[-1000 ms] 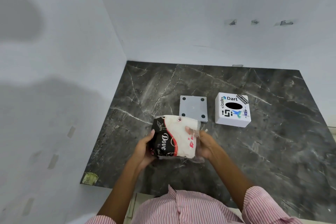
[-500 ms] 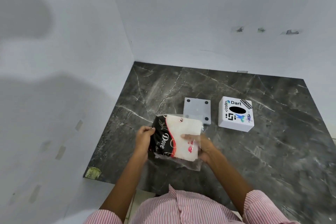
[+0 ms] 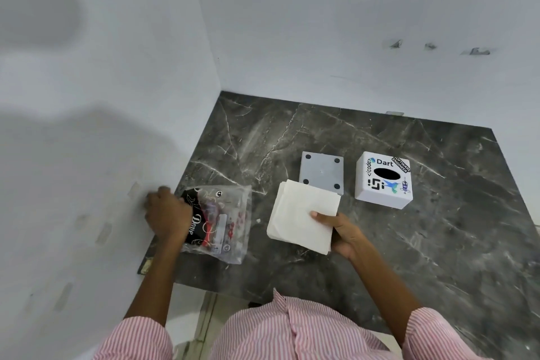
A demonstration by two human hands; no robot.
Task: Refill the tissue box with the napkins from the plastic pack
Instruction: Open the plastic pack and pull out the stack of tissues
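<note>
My right hand (image 3: 343, 235) grips a white stack of napkins (image 3: 302, 215) by its near right corner, just above the marble counter. The stack is out of the plastic pack (image 3: 222, 222), a clear wrapper with black and red print that now looks flat and empty. My left hand (image 3: 166, 215) holds the pack's left end down at the counter's left edge, near the wall. The white tissue box (image 3: 382, 181), with stickers and a black oval slot on top, stands beyond my right hand. Its grey base plate (image 3: 321, 171) lies beside it to the left, partly covered by the napkins.
The dark marble counter (image 3: 409, 242) sits in a corner, with white walls on the left and behind. Its front edge runs just before my striped shirt. The napkin stack overlaps the near corner of the grey base plate.
The napkin stack has come out of the pack. My right hand carried it to the right, while my left hand took the empty wrapper left and down to the counter.
</note>
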